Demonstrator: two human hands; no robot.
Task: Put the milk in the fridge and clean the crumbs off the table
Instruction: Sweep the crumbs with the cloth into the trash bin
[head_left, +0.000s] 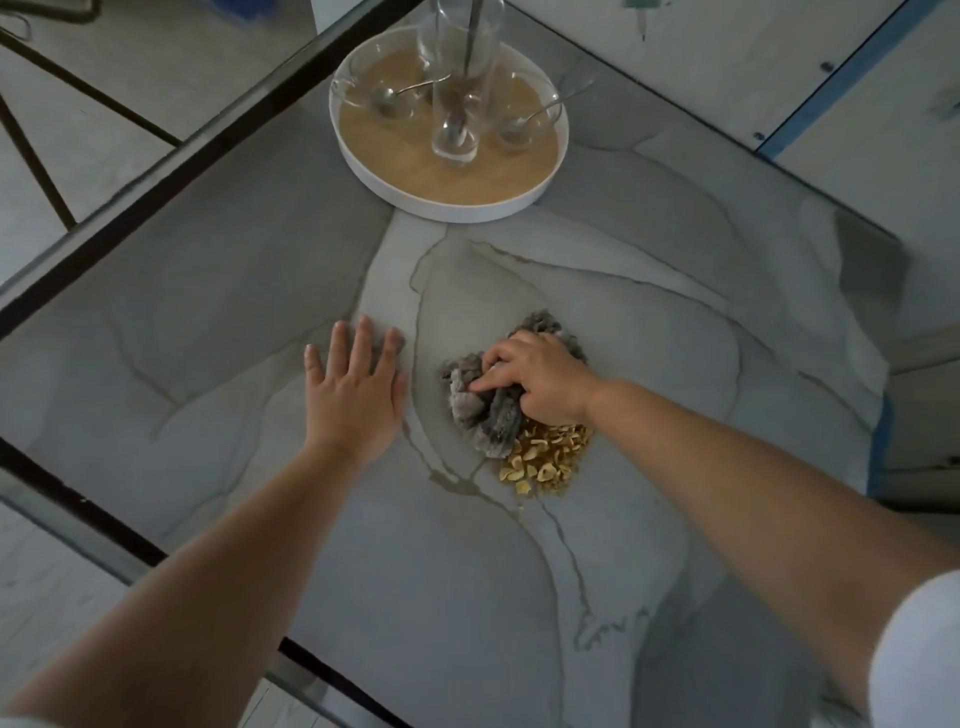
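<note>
A pile of yellow-brown crumbs (548, 457) lies on the grey marble-patterned table (649, 332), just below my right wrist. My right hand (540, 382) grips a crumpled grey cloth (485, 410), which presses on the table and touches the upper left edge of the crumb pile. My left hand (356, 392) lies flat on the table with fingers straight, a short way left of the cloth, and holds nothing. No milk or fridge is in view.
A round white tray (447, 200) with a wooden base stands at the table's far side and holds a glass jug, glass cups and spoons. The table's dark-framed edges run along the left and near left. Pale floor shows beyond them.
</note>
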